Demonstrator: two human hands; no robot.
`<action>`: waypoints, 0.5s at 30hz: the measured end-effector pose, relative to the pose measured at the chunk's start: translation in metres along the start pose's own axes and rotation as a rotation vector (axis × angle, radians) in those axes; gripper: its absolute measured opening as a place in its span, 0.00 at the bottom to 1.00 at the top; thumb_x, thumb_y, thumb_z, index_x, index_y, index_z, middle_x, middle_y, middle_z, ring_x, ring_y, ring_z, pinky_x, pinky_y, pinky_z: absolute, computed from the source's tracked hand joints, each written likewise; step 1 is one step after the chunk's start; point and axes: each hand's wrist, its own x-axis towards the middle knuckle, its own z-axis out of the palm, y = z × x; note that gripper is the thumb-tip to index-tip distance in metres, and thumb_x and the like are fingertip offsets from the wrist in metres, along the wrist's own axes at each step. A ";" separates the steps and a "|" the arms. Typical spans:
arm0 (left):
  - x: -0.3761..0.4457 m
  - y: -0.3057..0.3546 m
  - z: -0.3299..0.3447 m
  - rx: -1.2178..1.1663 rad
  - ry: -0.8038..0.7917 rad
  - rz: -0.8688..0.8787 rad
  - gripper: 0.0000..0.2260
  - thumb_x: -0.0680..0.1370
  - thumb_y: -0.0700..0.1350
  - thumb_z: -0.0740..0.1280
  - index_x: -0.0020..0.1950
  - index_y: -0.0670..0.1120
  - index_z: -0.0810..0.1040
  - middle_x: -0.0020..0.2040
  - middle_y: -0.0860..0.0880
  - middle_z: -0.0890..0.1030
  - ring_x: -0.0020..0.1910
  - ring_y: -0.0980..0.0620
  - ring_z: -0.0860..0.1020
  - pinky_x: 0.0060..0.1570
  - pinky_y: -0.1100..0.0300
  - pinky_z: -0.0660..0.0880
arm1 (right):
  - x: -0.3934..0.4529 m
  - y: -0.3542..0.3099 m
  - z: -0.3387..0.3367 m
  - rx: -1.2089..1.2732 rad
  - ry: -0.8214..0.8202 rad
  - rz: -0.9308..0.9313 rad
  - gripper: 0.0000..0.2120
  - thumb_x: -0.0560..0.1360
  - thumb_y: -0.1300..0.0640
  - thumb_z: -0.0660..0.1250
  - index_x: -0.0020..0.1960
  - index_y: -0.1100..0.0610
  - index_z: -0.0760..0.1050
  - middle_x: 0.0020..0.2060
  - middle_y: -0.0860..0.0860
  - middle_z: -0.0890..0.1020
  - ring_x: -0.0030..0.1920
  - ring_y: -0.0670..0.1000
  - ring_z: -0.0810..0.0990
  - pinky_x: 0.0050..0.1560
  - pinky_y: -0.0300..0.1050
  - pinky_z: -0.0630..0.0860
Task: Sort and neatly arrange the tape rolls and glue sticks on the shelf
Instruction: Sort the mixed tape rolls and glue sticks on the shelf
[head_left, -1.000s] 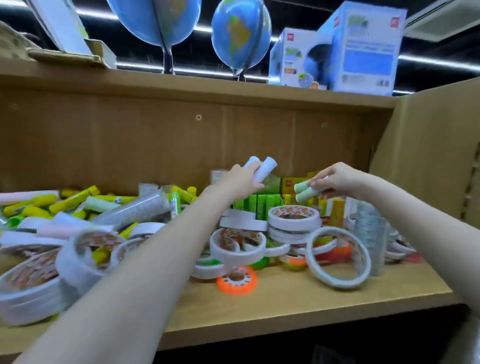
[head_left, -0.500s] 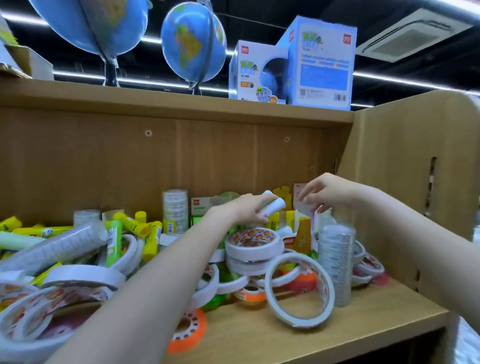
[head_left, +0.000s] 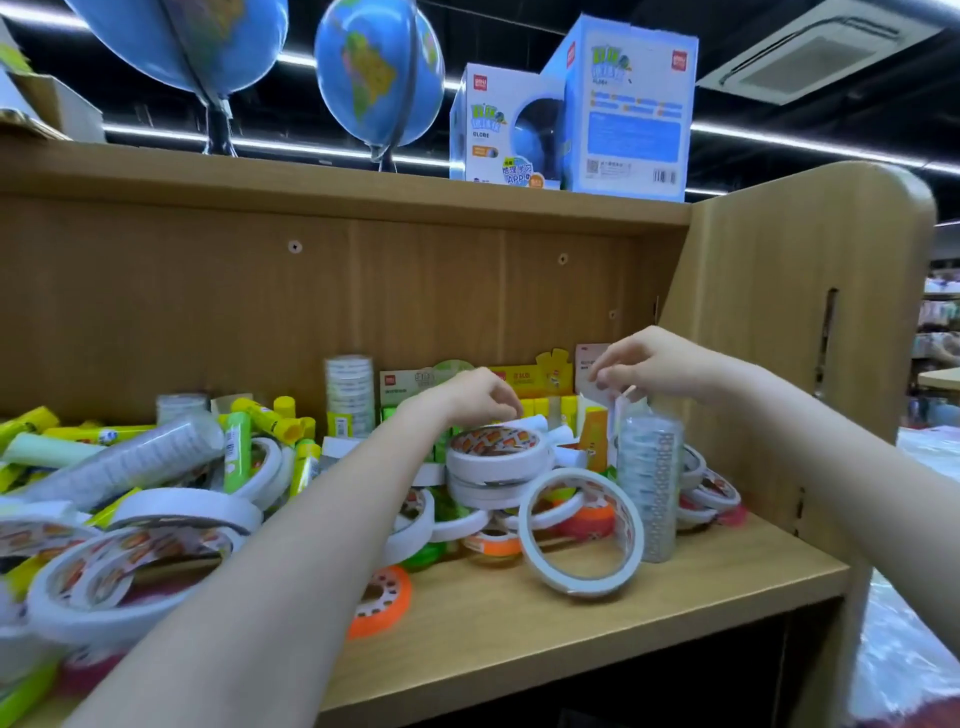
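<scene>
Wooden shelf (head_left: 597, 613) under two globes: glue sticks (head_left: 270, 421) litter its left, tape rolls (head_left: 498, 452) crowd the middle. My left hand (head_left: 467, 397) curls on a white stick (head_left: 535, 422) behind the stack; my right hand (head_left: 649, 366), fingers bent, hovers, grip unclear. I fear nudging the upright roll (head_left: 582, 530) off the edge. Counts: too jumbled to tell.

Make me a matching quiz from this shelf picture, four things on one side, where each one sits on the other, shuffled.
Things:
1. orange tape roll
2. globes
3. tall clear tape stack
4. big white tape ring

Places:
A. on top of the shelf unit
B. standing on edge at the shelf front
C. upright below the right hand
D. flat beside the left forearm

Pairs: 1-D, 2-A, 3-C, 4-B
</scene>
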 end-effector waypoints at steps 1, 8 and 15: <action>-0.004 0.002 -0.003 -0.013 0.029 -0.004 0.10 0.78 0.44 0.63 0.56 0.47 0.80 0.58 0.47 0.80 0.55 0.50 0.76 0.56 0.58 0.73 | -0.004 -0.002 -0.002 0.006 0.011 -0.017 0.10 0.77 0.60 0.63 0.54 0.62 0.80 0.48 0.59 0.83 0.44 0.49 0.81 0.41 0.35 0.78; -0.063 0.003 -0.025 0.013 0.230 -0.002 0.10 0.78 0.43 0.62 0.57 0.46 0.80 0.56 0.47 0.80 0.57 0.50 0.76 0.52 0.65 0.68 | -0.040 -0.051 0.014 -0.150 -0.122 -0.266 0.11 0.74 0.51 0.68 0.56 0.50 0.79 0.54 0.45 0.81 0.54 0.44 0.77 0.55 0.36 0.72; -0.128 -0.007 -0.036 0.137 0.011 -0.081 0.12 0.79 0.47 0.62 0.61 0.47 0.77 0.60 0.49 0.78 0.59 0.51 0.75 0.58 0.62 0.69 | -0.033 -0.078 0.071 -0.573 -0.346 -0.268 0.19 0.74 0.51 0.67 0.64 0.52 0.71 0.57 0.51 0.78 0.55 0.52 0.76 0.50 0.44 0.70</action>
